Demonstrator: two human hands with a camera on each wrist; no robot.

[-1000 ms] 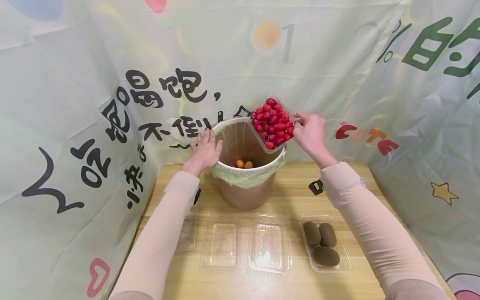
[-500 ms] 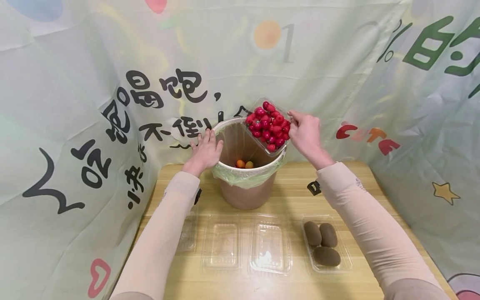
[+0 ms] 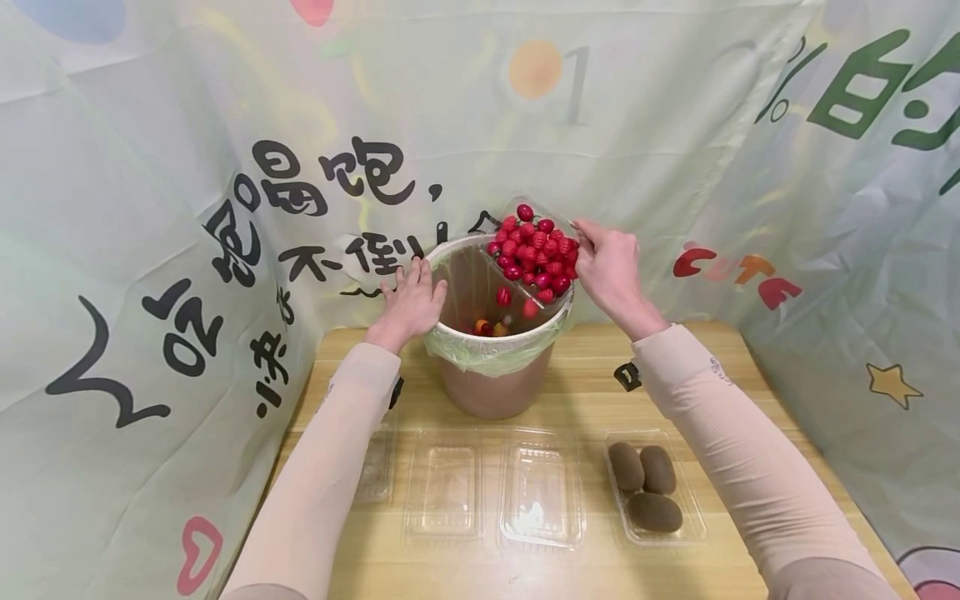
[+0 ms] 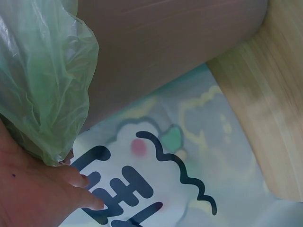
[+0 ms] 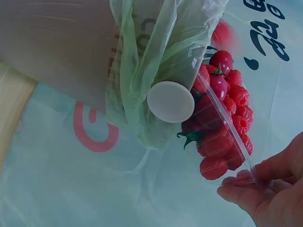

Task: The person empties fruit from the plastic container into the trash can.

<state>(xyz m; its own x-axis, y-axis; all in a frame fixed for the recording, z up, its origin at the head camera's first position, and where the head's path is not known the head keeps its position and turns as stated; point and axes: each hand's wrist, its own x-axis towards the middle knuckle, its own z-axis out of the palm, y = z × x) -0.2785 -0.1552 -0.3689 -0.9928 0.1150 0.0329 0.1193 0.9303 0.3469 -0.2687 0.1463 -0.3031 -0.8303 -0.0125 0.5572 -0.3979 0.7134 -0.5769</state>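
Observation:
My right hand (image 3: 611, 267) pinches the edge of a clear plastic container (image 5: 227, 124) at the bin's right rim. The container is tilted down toward the bin and heaped with raspberries (image 5: 240, 96) and cherry tomatoes (image 5: 221, 60). Two red fruits (image 3: 503, 296) are in mid-air below its lower edge. The brown bin (image 3: 491, 390) has a white rim and a pale green liner bag (image 3: 480, 358). Inside it lie an orange fruit (image 3: 482, 327) and a yellowish one, partly covered by red. My left hand (image 3: 411, 300) rests on the left rim with fingers extended.
Two bare clear containers (image 3: 442, 492) (image 3: 540, 492) stand on the wooden table (image 3: 585, 575), with another (image 3: 375, 467) partly behind the left sleeve. One at right holds three kiwis (image 3: 654, 512). A black buckle-like piece (image 3: 628, 375) shows beside the right cuff. Printed cloth (image 3: 645, 108) surrounds the table.
The right hand has moved slightly left and tipped the container further over the bin. Red fruits have begun dropping out into it. The left hand has stayed on the rim.

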